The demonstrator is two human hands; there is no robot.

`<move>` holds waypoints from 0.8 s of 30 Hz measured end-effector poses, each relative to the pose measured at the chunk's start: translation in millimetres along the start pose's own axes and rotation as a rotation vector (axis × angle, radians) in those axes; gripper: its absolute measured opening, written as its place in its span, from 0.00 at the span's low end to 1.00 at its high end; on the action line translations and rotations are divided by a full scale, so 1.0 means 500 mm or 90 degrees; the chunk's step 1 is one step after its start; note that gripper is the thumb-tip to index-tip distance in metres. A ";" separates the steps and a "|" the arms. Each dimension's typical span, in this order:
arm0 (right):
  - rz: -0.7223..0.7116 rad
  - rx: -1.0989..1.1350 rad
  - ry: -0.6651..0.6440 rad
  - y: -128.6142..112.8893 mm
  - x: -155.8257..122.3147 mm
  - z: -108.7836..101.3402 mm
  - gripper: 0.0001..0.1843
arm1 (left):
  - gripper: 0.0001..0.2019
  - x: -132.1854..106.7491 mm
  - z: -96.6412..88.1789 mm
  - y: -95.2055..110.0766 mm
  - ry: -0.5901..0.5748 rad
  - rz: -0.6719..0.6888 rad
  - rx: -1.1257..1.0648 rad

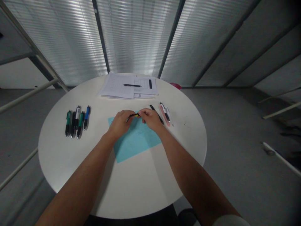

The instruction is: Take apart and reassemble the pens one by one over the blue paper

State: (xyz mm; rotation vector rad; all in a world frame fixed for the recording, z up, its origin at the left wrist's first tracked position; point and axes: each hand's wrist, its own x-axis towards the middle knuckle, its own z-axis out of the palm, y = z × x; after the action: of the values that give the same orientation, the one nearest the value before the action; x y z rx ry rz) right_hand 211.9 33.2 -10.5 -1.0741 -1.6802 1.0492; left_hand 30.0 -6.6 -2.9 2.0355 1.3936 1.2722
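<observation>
Over a light blue sheet of paper point(136, 141) on the round white table, my two hands meet at a thin black pen point(133, 115) with a bit of yellow on it. My left hand point(121, 121) has its fingers closed round the black end. The fingertips of my right hand point(150, 117) pinch the other end, near the yellow part. Fingers cover much of the pen, so its full shape is hidden. Just right of my right hand lie a black strip-like pen point(156, 113), a pink pen point(164, 115) and a white and black pen point(165, 112).
Several click pens, among them a green pen point(68, 123) and a blue pen point(87, 117), lie at the left of the table point(138, 191). At the back, a black pen point(132, 85) rests on stacked papers point(117, 84). Blinds point(131, 37) stand behind the table.
</observation>
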 end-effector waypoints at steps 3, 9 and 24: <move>0.035 0.076 0.067 0.006 0.009 -0.008 0.18 | 0.11 0.002 -0.004 -0.013 0.027 0.019 0.090; 0.091 0.221 0.161 0.017 0.018 -0.017 0.22 | 0.15 0.006 -0.017 -0.033 0.144 -0.109 0.025; 0.076 0.221 0.115 -0.002 0.010 -0.020 0.24 | 0.11 0.025 -0.021 -0.055 0.203 -0.264 -0.338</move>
State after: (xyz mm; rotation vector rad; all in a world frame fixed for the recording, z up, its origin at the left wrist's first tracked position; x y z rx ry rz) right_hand 219.7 39.5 -5.8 -1.0138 -1.2479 1.2283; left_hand 7.4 14.6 -10.8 1.1644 1.3268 1.5988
